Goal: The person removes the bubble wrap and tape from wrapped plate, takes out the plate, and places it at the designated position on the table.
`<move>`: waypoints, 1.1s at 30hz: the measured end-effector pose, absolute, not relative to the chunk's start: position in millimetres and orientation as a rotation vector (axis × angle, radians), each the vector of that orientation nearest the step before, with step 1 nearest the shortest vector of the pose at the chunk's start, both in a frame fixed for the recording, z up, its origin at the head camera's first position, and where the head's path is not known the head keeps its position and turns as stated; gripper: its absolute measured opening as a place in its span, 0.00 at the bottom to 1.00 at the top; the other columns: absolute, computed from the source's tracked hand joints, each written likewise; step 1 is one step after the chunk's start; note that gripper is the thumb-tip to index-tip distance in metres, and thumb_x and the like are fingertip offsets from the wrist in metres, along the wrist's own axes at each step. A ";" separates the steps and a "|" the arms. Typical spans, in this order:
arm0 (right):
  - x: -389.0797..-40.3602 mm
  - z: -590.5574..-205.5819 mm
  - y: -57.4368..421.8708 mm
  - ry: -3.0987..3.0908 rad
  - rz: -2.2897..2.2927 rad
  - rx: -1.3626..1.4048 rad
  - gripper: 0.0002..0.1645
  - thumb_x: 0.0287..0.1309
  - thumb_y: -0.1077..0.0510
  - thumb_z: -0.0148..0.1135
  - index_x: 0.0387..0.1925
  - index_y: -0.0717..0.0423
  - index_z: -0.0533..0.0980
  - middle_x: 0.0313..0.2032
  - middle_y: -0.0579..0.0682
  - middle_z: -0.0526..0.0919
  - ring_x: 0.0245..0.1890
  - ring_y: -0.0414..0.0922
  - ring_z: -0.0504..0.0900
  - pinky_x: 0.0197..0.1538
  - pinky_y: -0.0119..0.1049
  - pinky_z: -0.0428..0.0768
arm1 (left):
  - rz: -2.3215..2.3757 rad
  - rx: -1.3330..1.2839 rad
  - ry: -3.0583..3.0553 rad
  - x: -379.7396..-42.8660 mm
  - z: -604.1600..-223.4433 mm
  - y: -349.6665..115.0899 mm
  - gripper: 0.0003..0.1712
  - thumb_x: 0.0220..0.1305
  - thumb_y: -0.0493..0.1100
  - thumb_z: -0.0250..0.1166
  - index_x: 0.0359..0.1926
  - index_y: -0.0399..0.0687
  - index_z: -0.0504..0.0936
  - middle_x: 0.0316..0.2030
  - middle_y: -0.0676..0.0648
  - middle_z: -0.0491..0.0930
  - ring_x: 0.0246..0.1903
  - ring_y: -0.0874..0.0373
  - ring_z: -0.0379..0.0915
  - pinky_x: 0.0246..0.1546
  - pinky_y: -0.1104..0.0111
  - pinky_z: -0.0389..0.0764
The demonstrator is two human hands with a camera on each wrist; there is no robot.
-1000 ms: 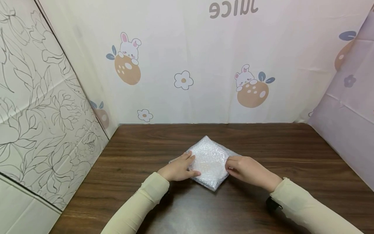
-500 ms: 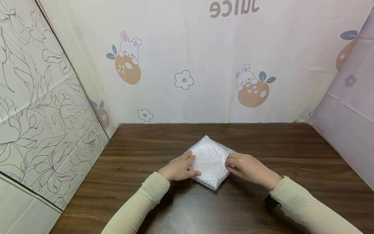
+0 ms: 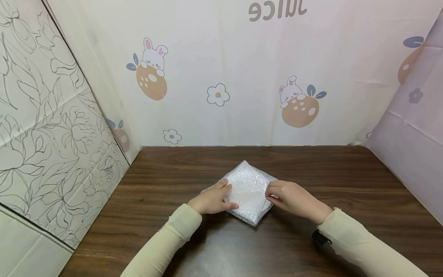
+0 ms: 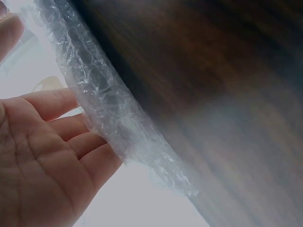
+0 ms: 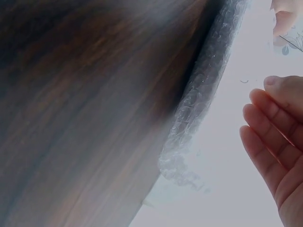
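A flat square bubble-wrap package [image 3: 247, 188] lies on the table, turned so that one corner points toward me. My left hand [image 3: 212, 198] rests on its left side, fingers spread and thumb stretched across the top. From below, the left wrist view shows the palm of that left hand [image 4: 52, 156] beside the package's bubbly edge [image 4: 102, 90]. At the right corner, my right hand [image 3: 287, 198] pinches the edge of the bubble wrap between thumb and curled fingers. Thumb and index finger of the right hand [image 5: 279, 127] meet in the right wrist view; the pinched film is washed out there.
The dark wood-grain table [image 3: 166, 173] runs back to a printed cloth backdrop [image 3: 252, 57]. A floral panel [image 3: 52, 134] stands on the left, and a pale cloth [image 3: 415, 115] hangs on the right. A black wrist strap [image 3: 322, 237] shows below the right sleeve.
My right hand has shifted slightly up and left with the bubble wrap's edge, and a slanting fold line now shows below its fingers. The left hand stays in place.
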State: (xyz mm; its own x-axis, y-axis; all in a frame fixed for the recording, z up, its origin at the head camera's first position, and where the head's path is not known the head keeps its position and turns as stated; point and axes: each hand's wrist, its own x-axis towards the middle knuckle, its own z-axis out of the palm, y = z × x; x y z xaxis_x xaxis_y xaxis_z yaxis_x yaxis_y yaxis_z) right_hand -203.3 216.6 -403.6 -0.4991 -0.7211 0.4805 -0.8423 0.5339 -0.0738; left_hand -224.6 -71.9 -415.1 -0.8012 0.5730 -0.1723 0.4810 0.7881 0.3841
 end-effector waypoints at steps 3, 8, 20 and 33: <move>-203.7 -404.0 215.7 -2.390 0.417 1.272 0.12 0.48 0.66 0.73 0.28 0.46 0.80 0.28 0.36 0.79 0.28 0.29 0.74 0.30 0.25 0.76 | 0.470 0.811 2.701 -224.3 -414.3 -71.3 0.49 0.64 0.66 0.60 0.74 0.42 0.59 0.76 0.38 0.50 0.77 0.46 0.43 0.75 0.53 0.54; -203.9 -402.7 215.4 -2.387 0.408 1.241 0.11 0.49 0.65 0.73 0.28 0.47 0.80 0.29 0.36 0.79 0.29 0.29 0.75 0.31 0.26 0.77 | 0.466 0.810 2.703 -223.8 -413.4 -70.5 0.48 0.64 0.66 0.60 0.74 0.43 0.59 0.76 0.39 0.50 0.77 0.47 0.44 0.74 0.53 0.56; -208.4 -389.0 215.8 -2.411 0.499 1.160 0.10 0.49 0.66 0.73 0.29 0.49 0.81 0.30 0.36 0.79 0.29 0.28 0.74 0.30 0.25 0.76 | 0.471 0.821 2.696 -224.1 -412.2 -71.0 0.48 0.64 0.66 0.60 0.74 0.43 0.59 0.76 0.38 0.50 0.76 0.46 0.44 0.74 0.52 0.56; -218.8 -386.3 211.9 -2.442 0.614 1.123 0.02 0.59 0.59 0.68 0.32 0.50 0.81 0.31 0.37 0.81 0.32 0.30 0.78 0.34 0.31 0.81 | 0.470 0.863 2.708 -225.4 -412.4 -71.2 0.47 0.64 0.65 0.61 0.73 0.41 0.61 0.74 0.35 0.53 0.76 0.44 0.47 0.73 0.53 0.57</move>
State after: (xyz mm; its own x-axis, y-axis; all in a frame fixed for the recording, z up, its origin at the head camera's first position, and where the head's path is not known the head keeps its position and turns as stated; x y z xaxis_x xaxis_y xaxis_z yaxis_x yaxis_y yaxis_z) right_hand -218.8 211.9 -386.3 -0.6076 -0.6115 0.5069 -0.7785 0.5850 -0.2274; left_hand -225.4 -71.2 -412.4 -0.7900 0.5955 -0.1462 0.5114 0.7714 0.3786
